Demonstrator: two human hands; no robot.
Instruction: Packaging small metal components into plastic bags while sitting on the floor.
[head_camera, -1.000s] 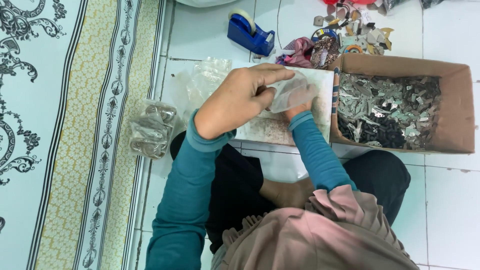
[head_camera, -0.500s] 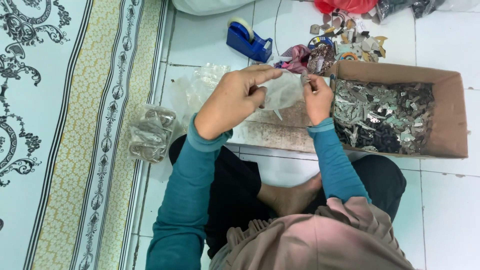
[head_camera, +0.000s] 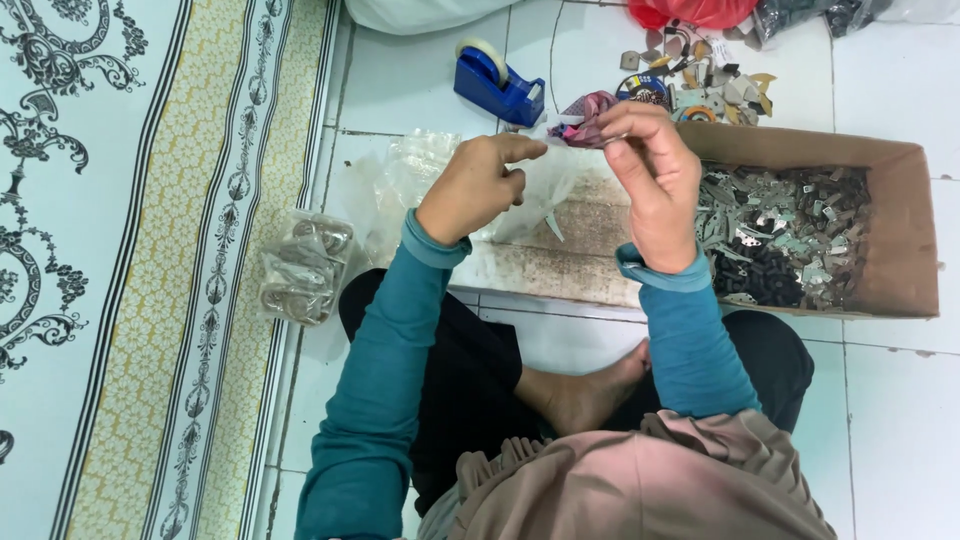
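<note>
— Start at the left. What lies there?

— A patterned mat (head_camera: 120, 250) along the tiled floor (head_camera: 900, 420), and just off its edge a filled clear packet (head_camera: 303, 268) of small metal parts. Beyond it, a loose heap of empty clear bags (head_camera: 415, 175).

— And the left hand?

— The left hand (head_camera: 480, 185) is raised over the cardboard sheet (head_camera: 560, 265), fingers curled together, thumb and forefinger pinched on the left edge of a thin clear bag (head_camera: 548, 190). Clamped on that edge, as far as I can see.

— Where does the bag run from there?

— Its top edge stretches rightward and slightly up, from the left hand to the right hand (head_camera: 655, 175), so the long axis lies across the body, between the two hands. The rest of it hangs down towards the cardboard sheet.

— The right hand's state?

— Fingertips drawn together at the bag's right corner, palm turned towards the camera. It seems to pinch the plastic; whether anything else sits between those fingers I cannot tell.

— Which hand is nearer the parts?

— The right one. The cardboard box (head_camera: 905, 230) of grey metal pieces (head_camera: 790, 235) lies just to its right, lower, well apart from the left hand.

— Further back?

— A blue tape dispenser (head_camera: 498, 85) behind the hands, and scattered scraps (head_camera: 700, 85) beside it.
</note>
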